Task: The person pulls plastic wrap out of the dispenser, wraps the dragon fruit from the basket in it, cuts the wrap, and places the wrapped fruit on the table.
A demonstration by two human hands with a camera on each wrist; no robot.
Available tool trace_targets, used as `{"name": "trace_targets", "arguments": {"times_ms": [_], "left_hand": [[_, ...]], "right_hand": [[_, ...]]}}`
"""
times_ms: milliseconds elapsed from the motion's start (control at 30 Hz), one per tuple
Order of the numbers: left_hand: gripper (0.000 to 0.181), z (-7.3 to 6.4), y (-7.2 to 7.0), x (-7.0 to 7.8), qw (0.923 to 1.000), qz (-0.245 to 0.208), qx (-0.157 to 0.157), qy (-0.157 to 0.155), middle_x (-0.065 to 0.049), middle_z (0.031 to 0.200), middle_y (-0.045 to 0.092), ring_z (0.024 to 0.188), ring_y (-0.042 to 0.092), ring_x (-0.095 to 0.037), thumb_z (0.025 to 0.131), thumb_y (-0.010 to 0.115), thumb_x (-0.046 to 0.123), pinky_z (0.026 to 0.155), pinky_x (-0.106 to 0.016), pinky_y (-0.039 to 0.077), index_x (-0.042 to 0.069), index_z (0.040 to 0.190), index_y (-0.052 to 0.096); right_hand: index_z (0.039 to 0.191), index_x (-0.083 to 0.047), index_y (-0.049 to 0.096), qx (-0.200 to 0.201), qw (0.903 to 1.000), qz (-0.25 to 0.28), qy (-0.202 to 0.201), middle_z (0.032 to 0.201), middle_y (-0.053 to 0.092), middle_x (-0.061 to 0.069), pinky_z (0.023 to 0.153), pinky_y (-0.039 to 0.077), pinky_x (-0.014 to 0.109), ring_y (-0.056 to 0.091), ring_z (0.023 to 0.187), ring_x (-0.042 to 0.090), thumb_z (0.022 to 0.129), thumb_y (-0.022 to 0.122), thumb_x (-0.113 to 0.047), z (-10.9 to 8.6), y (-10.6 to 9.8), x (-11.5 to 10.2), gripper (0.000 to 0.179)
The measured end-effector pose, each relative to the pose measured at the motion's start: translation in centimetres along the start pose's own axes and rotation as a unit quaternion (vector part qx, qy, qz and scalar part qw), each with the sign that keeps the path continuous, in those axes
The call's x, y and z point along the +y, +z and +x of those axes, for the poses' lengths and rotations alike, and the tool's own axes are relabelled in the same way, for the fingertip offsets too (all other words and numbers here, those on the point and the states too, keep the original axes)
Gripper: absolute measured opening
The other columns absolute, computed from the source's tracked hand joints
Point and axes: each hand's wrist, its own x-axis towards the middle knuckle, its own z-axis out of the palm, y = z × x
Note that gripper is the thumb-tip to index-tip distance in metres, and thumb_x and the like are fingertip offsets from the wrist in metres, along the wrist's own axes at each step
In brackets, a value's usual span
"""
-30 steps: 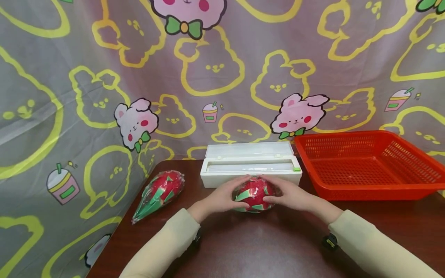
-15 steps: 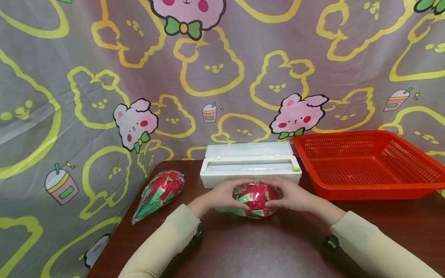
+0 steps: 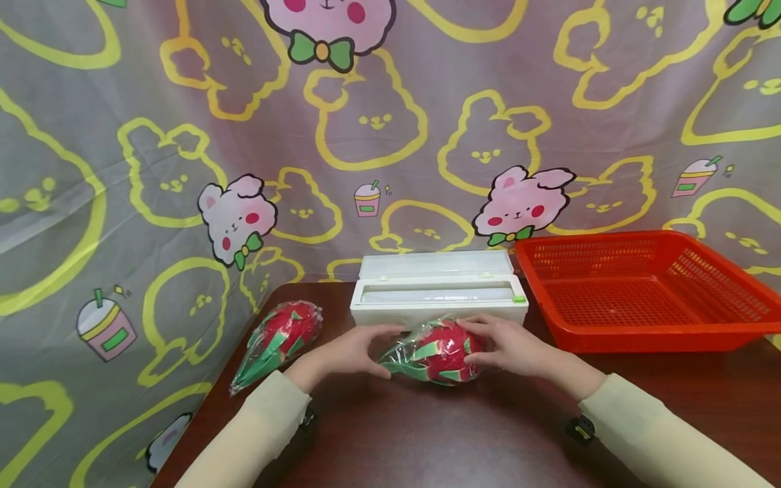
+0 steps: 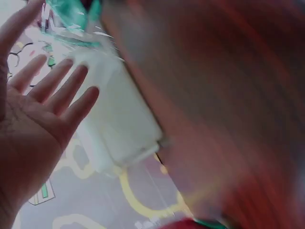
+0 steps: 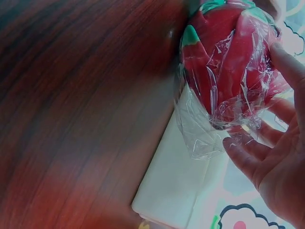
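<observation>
A red and green dragon fruit in clear plastic wrap lies on the table, its green tip pointing left. My right hand holds its rounded right end between thumb and fingers; loose film hangs by the fingertips in the right wrist view. Beside the green tip, my left hand has its fingers extended and holds nothing. The left wrist view shows the left palm with fingers spread, the wrapped green tip above them.
Just behind the fruit stands a white cling film dispenser, lid raised, with a roll inside. A second wrapped dragon fruit lies at the table's left edge. At back right is a red perforated basket. A patterned curtain hangs behind.
The dragon fruit has come nearer and turned, so its green tip now shows at left. My left hand has let go and moved left; the right hand stays at the fruit's right end.
</observation>
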Motion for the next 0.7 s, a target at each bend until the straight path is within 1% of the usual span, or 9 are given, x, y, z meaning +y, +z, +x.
{"name": "trace_targets", "arguments": {"times_ms": [33,133,233,333,400,533,600,700], "left_hand": [[0.071,-0.2,0.0,-0.3,0.9999,0.012,-0.005,-0.008,0.002,0.134,0.056,0.121,0.051,-0.015,0.077,0.084,0.016,0.102,-0.038,0.041,0.016,0.141,0.051],[0.057,-0.4,0.1,-1.0,0.999,0.024,-0.02,-0.033,0.007,0.12,0.063,0.107,0.057,-0.01,0.079,0.081,0.013,0.094,-0.033,0.047,0.018,0.132,0.06],[0.045,-0.4,0.1,-1.4,0.9983,0.03,-0.019,-0.047,0.008,0.104,0.067,0.092,0.062,-0.008,0.081,0.08,0.01,0.083,-0.028,0.051,0.016,0.123,0.066],[0.037,-0.4,0.0,-1.5,0.9981,0.038,-0.009,-0.048,0.008,0.093,0.067,0.082,0.062,-0.008,0.082,0.078,0.008,0.075,-0.026,0.052,0.013,0.118,0.069],[0.034,-0.4,-0.1,-1.4,0.9982,0.043,0.0,-0.043,0.008,0.091,0.068,0.081,0.063,-0.008,0.083,0.077,0.007,0.074,-0.027,0.053,0.012,0.116,0.07],[0.028,-0.4,-0.4,-1.3,0.9984,0.046,0.016,-0.028,0.006,0.092,0.07,0.084,0.064,-0.009,0.086,0.074,0.006,0.076,-0.028,0.053,0.012,0.113,0.072],[0.028,-0.4,-0.4,-1.2,0.9986,0.044,0.019,-0.021,0.006,0.097,0.07,0.09,0.065,-0.009,0.087,0.073,0.006,0.08,-0.028,0.053,0.012,0.115,0.071],[0.034,-0.4,-0.4,-1.1,0.9984,0.052,0.023,0.006,0.003,0.108,0.07,0.099,0.063,-0.009,0.089,0.069,0.003,0.088,-0.03,0.051,0.012,0.121,0.069]], "right_hand": [[0.144,-0.019,0.049,0.001,1.0,0.002,0.0,0.134,0.05,-0.001,0.08,0.052,0.028,0.049,0.118,0.021,0.078,0.077,-0.048,0.0,0.0,0.0,0.077],[0.144,-0.02,0.049,0.002,0.9999,0.011,-0.001,0.134,0.051,-0.001,0.08,0.052,0.029,0.049,0.118,0.021,0.078,0.078,-0.048,0.0,0.0,0.2,0.077],[0.144,-0.02,0.05,0.003,0.9999,0.014,-0.004,0.134,0.051,-0.001,0.081,0.052,0.029,0.049,0.118,0.021,0.078,0.078,-0.047,0.0,0.1,0.3,0.076],[0.144,-0.02,0.05,0.003,0.9999,0.016,-0.003,0.134,0.051,-0.001,0.081,0.053,0.029,0.049,0.118,0.021,0.078,0.078,-0.046,-0.1,0.1,0.5,0.077],[0.143,-0.02,0.05,0.006,0.9999,0.014,-0.004,0.133,0.051,-0.002,0.082,0.052,0.029,0.05,0.118,0.021,0.078,0.079,-0.046,-0.2,0.0,0.6,0.076],[0.143,-0.018,0.051,0.007,0.9998,0.014,-0.008,0.132,0.052,-0.001,0.083,0.052,0.029,0.051,0.116,0.021,0.079,0.079,-0.044,-0.3,-0.1,0.8,0.075],[0.143,-0.018,0.051,0.006,0.9998,0.013,-0.011,0.133,0.052,-0.001,0.083,0.052,0.028,0.052,0.115,0.02,0.079,0.078,-0.044,-0.4,-0.1,1.0,0.074],[0.144,-0.018,0.05,0.003,0.9998,0.017,-0.008,0.134,0.051,-0.001,0.082,0.052,0.028,0.052,0.115,0.02,0.08,0.077,-0.045,-0.6,0.0,1.3,0.074]]}}
